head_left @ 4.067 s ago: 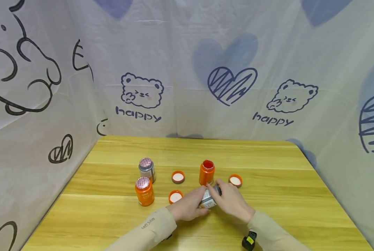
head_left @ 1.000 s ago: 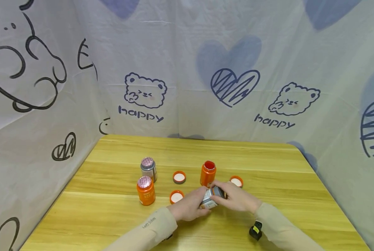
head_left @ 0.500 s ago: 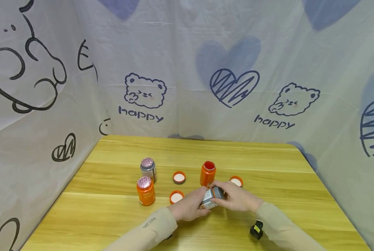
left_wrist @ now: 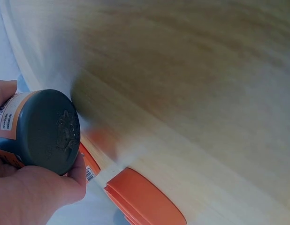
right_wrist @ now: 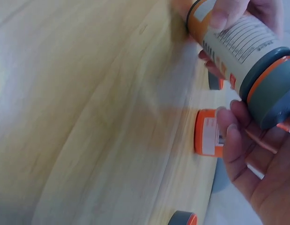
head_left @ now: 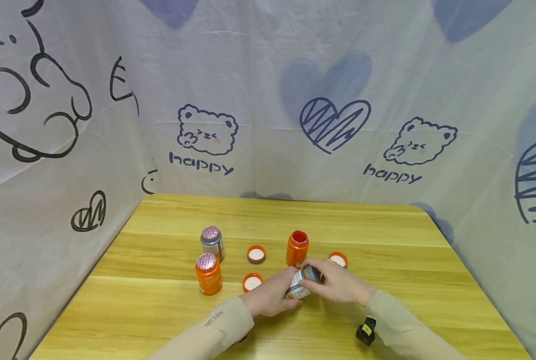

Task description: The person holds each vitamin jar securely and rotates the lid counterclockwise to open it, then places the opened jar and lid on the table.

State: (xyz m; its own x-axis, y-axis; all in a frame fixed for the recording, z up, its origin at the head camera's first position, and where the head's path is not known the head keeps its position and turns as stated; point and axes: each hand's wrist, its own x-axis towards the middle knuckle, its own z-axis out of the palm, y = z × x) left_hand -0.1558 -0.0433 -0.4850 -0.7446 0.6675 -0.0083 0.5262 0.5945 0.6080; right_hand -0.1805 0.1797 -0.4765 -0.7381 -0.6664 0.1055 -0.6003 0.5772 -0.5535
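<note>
A grey bottle (head_left: 297,286) with a white label and orange bands lies tilted between the two hands, close over the table. My left hand (head_left: 270,295) grips its body; the left wrist view shows the dark bottle base (left_wrist: 50,131) with thumb and fingers around the side. At the other end, my right hand (head_left: 342,284) holds the grey cap (right_wrist: 275,91), fingers curled around it. An orange ring shows between cap and body. Just behind the hands stands an orange bottle (head_left: 297,248), uncapped, its red inside visible.
To the left stand a grey bottle (head_left: 212,245) and an orange bottle (head_left: 208,279), both with foil-sealed mouths. Three caps lie with white liners up: one cap (head_left: 256,254) at the back, another cap (head_left: 252,282) by the left hand, a third cap (head_left: 338,259) behind the right hand.
Since the earliest frame, my right hand has shifted right and turned around the cap, so more of the cap shows. In the last second its fingers have moved only slightly. My left hand holds steady.
</note>
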